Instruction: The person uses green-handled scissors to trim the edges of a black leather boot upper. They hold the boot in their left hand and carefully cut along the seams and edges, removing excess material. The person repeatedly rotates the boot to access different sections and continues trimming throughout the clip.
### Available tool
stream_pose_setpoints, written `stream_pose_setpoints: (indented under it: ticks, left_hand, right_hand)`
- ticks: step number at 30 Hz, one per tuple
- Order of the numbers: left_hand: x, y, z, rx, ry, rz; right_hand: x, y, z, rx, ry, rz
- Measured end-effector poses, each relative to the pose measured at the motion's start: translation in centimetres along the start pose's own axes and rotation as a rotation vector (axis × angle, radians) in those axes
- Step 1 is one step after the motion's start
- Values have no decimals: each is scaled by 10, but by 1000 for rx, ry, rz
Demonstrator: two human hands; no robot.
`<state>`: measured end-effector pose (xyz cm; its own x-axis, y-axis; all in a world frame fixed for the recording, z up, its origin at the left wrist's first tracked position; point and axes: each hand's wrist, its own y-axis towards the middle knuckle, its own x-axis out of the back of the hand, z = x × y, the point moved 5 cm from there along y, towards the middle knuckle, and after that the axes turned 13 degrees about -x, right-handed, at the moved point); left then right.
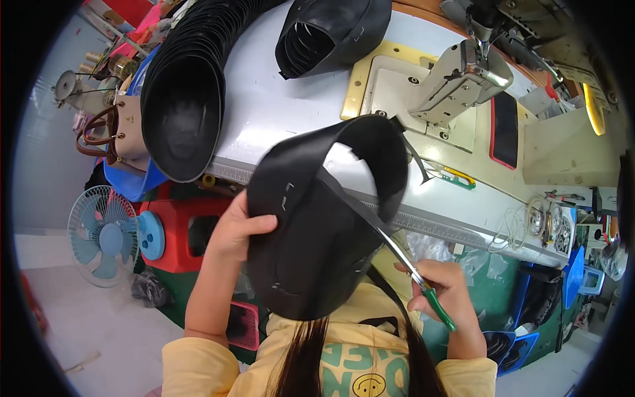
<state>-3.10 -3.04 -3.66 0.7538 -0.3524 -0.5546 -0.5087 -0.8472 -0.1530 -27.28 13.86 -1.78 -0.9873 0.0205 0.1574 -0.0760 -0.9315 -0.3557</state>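
My left hand (233,228) grips the left edge of a black leather-like piece (311,245), thumb lying on its front. The piece is curved, with a rounded lower end, a looped band across its top and a few pale stitch marks. In my right hand (440,288) is a pair of scissors (413,271) with green handles, my fingers closed round them. Their blades point up and left to the black band at the piece's right side. Whether the blades are apart cannot be made out.
A long stack of nested black pieces (183,119) lies on the white table (254,99) at left, another black bundle (334,33) behind. A sewing machine (456,83), a phone (504,129) and a yellow-handled cutter (456,176) are at right. A ruler strip (436,228) edges the table; a fan (106,235) stands left.
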Motion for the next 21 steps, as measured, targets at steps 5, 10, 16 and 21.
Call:
stream_pose_setpoints:
  ticks: [5, 10, 16, 21]
  left_hand:
    - [-8, 2, -30, -182, 266, -3]
    - [-20, 0, -23, -173, 253, 103]
    - [-22, 4, -23, -151, 264, 126]
    - [-22, 8, -23, -165, 281, 151]
  right_hand:
    - [-1, 2, -6, -1, -27, 14]
    - [-17, 11, -8, -67, 180, 174]
    - [-20, 11, -7, -155, 320, 242]
    - [-19, 5, -13, -238, 347, 225]
